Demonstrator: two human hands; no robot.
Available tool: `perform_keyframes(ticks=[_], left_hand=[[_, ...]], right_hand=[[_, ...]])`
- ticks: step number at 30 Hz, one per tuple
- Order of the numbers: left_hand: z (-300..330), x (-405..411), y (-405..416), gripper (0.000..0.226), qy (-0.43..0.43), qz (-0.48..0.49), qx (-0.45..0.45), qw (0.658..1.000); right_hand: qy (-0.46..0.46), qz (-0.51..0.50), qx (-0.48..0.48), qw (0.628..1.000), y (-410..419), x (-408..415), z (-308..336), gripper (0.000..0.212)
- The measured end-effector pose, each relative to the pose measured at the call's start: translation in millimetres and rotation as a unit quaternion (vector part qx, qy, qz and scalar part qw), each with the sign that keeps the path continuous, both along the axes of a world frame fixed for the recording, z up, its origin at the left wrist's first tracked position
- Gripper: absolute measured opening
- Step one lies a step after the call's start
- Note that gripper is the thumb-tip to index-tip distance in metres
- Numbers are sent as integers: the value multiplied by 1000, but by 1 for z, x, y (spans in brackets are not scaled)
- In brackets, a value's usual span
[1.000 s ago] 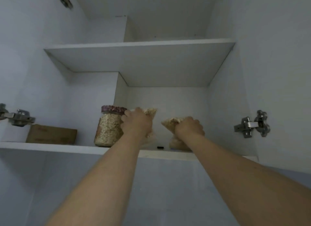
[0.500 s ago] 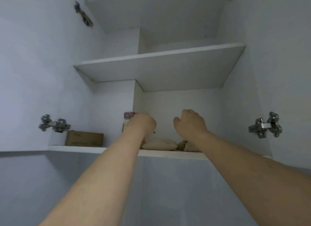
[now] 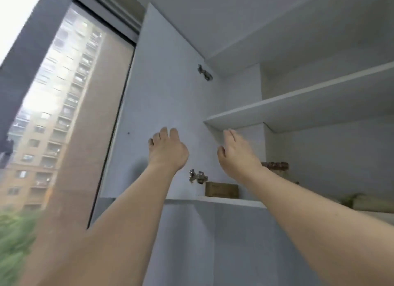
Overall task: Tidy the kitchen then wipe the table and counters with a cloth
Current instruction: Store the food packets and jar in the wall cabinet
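From the head camera I see my left hand (image 3: 168, 150) spread flat against the white open cabinet door (image 3: 162, 98) beside the window, fingers relaxed, while my right hand (image 3: 236, 155) hovers empty and loose before the lower white shelf (image 3: 230, 201), where a small brown cardboard box (image 3: 221, 189) sits.

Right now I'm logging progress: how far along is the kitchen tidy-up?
Looks done: a brown cardboard box and a red-lidded jar sit on the white lower shelf. In hand: nothing held; the left hand reaches to the open white cupboard door, the right hand is raised beside it. Left: shutting the door; no cloth is visible, so wiping probably remains.
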State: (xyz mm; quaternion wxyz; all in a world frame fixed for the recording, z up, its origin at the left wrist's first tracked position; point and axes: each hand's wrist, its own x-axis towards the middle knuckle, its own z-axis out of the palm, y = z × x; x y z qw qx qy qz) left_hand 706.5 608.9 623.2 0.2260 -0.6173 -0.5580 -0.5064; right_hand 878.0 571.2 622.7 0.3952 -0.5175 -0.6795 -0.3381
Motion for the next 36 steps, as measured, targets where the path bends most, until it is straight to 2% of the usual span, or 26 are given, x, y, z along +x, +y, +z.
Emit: perform_keyframes(ticks=[3, 8, 11, 14, 18, 20, 23, 26, 31, 34, 36], left_hand=[[-13, -55, -3, 57, -50, 11, -14, 999], [-40, -111, 13, 64, -161, 14, -35, 986], [-53, -129, 33, 66, -229, -24, -77, 970], [-59, -125, 45, 57, -272, -54, -98, 956], [-60, -122, 41, 35, -313, -46, -39, 948], [-60, -116, 36, 33, -300, -58, -10, 952], [-63, -94, 17, 25, -225, -70, 59, 970], [-65, -58, -5, 35, -127, -105, 131, 978], [-62, 14, -12, 26, -5, -184, 102, 978], [-62, 64, -15, 47, 14, -194, 71, 978], [-63, 97, -16, 42, 33, -200, 58, 978]], right_hand=[[-55, 31, 28, 998, 15, -48, -4, 51], [-133, 64, 19, 989, 41, -105, -16, 54], [-175, 75, 20, 981, 56, -122, -25, 54], [-191, 71, 8, 979, 66, -120, -31, 56], [-210, 38, -1, 977, 61, -92, -29, 61], [-215, 7, -1, 977, 52, -72, -21, 65], [-226, -23, 22, 974, 34, -47, -5, 71], [-247, -33, 67, 966, 12, -21, 7, 73], [-292, -80, 84, 949, -13, 16, 19, 78], [-335, -139, 64, 930, -19, 42, 20, 77], [-348, -190, 27, 918, -22, 63, 19, 69]])
